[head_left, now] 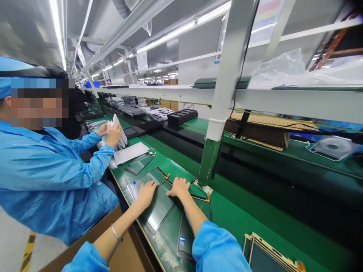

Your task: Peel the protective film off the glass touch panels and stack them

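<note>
My left hand (146, 193) rests palm down on a clear glass panel (159, 202), its fingers lying over the surface. This panel has a thin dark border and overlaps another glass panel (132, 187) with a blue tab at its corner. Just right of it, my right hand (179, 186) has its thumb apart from its fingers, close to the panel's upper edge. Beneath my right forearm lies another dark-bordered panel (184, 238), which has an orange flex cable (208, 197) at its top. Part of that panel is hidden by my arm.
To my left, a co-worker in a blue smock (56, 166) handles white sheets (120, 132). A white sheet (132, 153) lies on the green bench (227, 215). A post (212, 151) rises beyond my hands. Framed panels (268, 253) lie at lower right, a cardboard box (127, 249) below.
</note>
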A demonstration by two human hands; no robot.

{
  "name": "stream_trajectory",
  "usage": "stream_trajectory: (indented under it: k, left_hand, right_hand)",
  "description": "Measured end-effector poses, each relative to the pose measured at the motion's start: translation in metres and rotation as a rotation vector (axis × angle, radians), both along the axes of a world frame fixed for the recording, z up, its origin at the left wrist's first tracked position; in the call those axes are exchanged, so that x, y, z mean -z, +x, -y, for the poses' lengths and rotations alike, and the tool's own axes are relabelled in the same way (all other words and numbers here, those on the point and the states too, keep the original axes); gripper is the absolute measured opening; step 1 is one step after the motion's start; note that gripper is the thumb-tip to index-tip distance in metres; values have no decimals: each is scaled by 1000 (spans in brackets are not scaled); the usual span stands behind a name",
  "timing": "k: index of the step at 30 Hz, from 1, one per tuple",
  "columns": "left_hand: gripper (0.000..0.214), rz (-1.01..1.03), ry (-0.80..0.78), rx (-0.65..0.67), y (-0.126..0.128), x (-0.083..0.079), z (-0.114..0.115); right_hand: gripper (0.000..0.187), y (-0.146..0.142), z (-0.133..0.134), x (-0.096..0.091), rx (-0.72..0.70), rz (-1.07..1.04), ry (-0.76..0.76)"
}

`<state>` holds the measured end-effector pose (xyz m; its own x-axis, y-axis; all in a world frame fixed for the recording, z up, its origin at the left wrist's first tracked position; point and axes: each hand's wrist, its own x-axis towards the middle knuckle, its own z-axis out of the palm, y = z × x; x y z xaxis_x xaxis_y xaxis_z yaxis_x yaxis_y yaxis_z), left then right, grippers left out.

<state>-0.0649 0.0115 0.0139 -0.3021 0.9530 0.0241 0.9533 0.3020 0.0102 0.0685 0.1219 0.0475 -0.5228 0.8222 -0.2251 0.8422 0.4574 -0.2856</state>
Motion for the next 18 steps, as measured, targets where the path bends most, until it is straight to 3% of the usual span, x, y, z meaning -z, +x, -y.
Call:
stream_trajectory:
  k: [2, 7, 11, 15, 18]
  left_hand:
    - [43, 1, 5, -23, 4, 0, -3]
    - [34, 34, 8, -52, -3, -3, -8]
    - [24, 54, 16, -54, -11, -4, -11]
    - [20, 67, 39, -44, -15, -7, -13]
    - [30, 75, 88, -40, -17, -13, -10]
  right_hand:
    - [81, -2, -4, 1, -16, 22, -35]
    - [55, 5, -8, 2, -67, 49, -42]
    - [48, 8, -4, 4, -56, 24, -18]
    - [44, 9, 1, -4, -64, -71, -15]
    - [39, 29, 7, -16, -85, -219, 6]
